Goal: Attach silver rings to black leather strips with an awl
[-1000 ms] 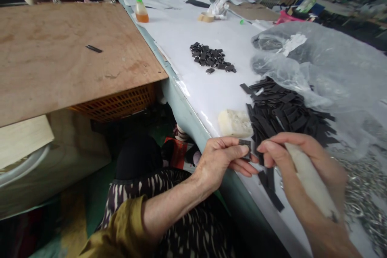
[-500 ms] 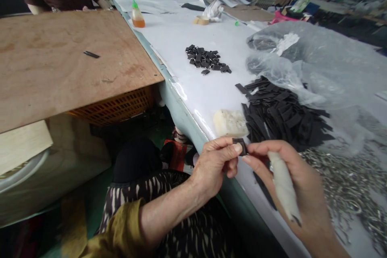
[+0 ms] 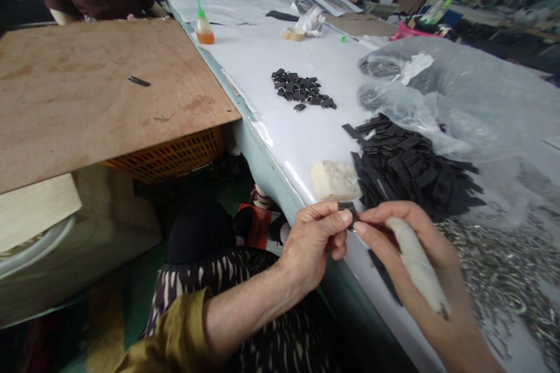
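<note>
A small folded black strip (image 3: 349, 210) is pinched between the thumb and fingers of my left hand (image 3: 308, 245). My right hand (image 3: 446, 265) has its thumb and forefinger tips together at the strip's right edge. Within that same hand rests a white wrapped stick-like tool (image 3: 417, 262), its far tip dark. Just beyond my fingers sits a pale, pitted block (image 3: 336, 180). A heap of loose black strips (image 3: 406, 166) lies behind my right hand, with many metal rings (image 3: 503, 280) to the right. One black strip (image 3: 385, 277) lies below the right hand, partly covered.
Small black pieces with metal rings (image 3: 301, 90) form a pile farther up the white table (image 3: 254, 52). Clear plastic sheeting (image 3: 472, 93) covers the right side. A bottle of orange liquid (image 3: 205, 32) and tape roll (image 3: 293, 34) stand beyond. A wooden board (image 3: 87, 93) adjoins at left; people are nearby.
My right thumb and forefinger have drawn together at the strip's edge, and the white wrapped tool has tilted slightly. The left hand keeps its pinch. The whole view has shifted a little.
</note>
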The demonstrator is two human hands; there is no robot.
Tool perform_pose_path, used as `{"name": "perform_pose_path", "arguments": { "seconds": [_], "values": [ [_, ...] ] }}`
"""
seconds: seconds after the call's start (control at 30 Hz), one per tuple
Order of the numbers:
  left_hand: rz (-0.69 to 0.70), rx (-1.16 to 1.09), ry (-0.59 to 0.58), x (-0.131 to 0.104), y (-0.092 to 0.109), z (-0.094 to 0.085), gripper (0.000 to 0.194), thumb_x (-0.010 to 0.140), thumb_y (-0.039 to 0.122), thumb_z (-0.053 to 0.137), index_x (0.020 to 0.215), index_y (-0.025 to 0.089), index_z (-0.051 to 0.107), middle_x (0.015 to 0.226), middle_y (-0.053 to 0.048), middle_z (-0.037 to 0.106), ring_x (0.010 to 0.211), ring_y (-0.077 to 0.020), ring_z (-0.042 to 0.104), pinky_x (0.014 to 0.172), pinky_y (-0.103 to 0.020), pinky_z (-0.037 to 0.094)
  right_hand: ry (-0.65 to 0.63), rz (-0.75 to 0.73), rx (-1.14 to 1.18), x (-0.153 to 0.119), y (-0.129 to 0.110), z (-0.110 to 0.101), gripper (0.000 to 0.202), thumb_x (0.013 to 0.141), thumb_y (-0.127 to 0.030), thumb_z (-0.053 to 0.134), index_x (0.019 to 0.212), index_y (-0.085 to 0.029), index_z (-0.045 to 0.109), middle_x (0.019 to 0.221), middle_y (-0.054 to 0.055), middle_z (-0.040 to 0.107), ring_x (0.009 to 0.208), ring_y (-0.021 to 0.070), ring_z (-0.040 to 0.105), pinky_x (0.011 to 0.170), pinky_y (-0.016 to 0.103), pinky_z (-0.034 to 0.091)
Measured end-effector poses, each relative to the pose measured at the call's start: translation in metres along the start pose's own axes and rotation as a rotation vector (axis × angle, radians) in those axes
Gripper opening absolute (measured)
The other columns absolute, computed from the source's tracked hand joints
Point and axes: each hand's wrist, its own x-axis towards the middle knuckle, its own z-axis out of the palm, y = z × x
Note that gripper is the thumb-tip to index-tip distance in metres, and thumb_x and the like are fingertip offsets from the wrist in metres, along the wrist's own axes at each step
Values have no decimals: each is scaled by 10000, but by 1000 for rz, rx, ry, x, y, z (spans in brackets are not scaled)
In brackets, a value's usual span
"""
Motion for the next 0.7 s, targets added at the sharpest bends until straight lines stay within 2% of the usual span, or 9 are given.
{"name": "perform_pose_path", "arguments": {
  "seconds": [0.27,0.53,0.7],
  "values": [
    [91,142,77,1,-7,1,235,738,338,653,645,146,555,445,53,416,401,-53,343,436,-218,249,-3,46,26,5,-4,1,136,766,-341,604,798,-235,524,743,-7,589,650,146,566,555,255,467],
    [71,134,103,1,-7,0,201,704,330,680,694,139,618,444,53,421,407,-56,332,426,-216,252,8,71,8,6,-1,6,135,769,-337,592,797,-225,520,751,-5,582,654,146,551,554,253,460],
    [83,149,105,2,-7,-1,187,714,312,669,668,143,605,433,55,412,401,-56,325,427,-218,246,9,68,-2,5,-1,6,130,771,-334,599,796,-229,525,757,-10,585,666,138,549,554,238,452]
  ]
}}
